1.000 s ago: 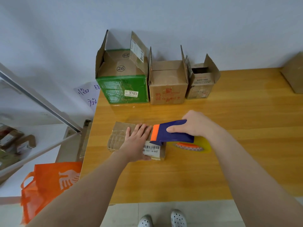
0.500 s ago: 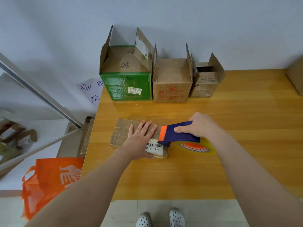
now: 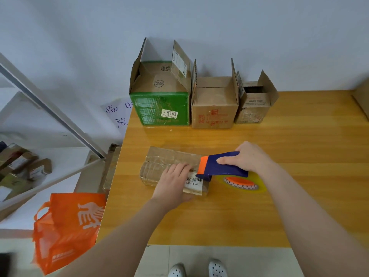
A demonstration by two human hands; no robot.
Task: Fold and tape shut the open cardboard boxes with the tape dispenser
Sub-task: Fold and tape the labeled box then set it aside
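Lower left of frame: orange bag on the floor, not part of the job.

Centre-left: flat box lies on the table w/ flaps down and old wrinkled tape on top. The new clear strip is too faint to make out. L hand rests on the lid, fingers straight & together, pressing down next to the barcode label. A sec ago those fingers were spread & reached further up the lid. Now they sit lower, just behind the dispenser nose, prob. following the strip to smooth it.

Centre: dispenser. Its orange nose is now at the box's right end, against the top near the edge. 1 s ago it was clearly further in toward mid-lid, so the pull has run left→right over nearly the whole seam. Tape roll sits past the box, low over the table; can't tell if it touches. R hand wraps the blue handle, thumb along the side, firm hold.

Meaning: this seam is nearly done. What's left, IMO, is to carry the tape over the right edge, then tear it on the blade. Risks are L fingers close to the blade and the box sliding if pressure eases.

Upper centre to right, along the wall: green box, brown box, small box. All 3 have flaps up and aren't started yet.
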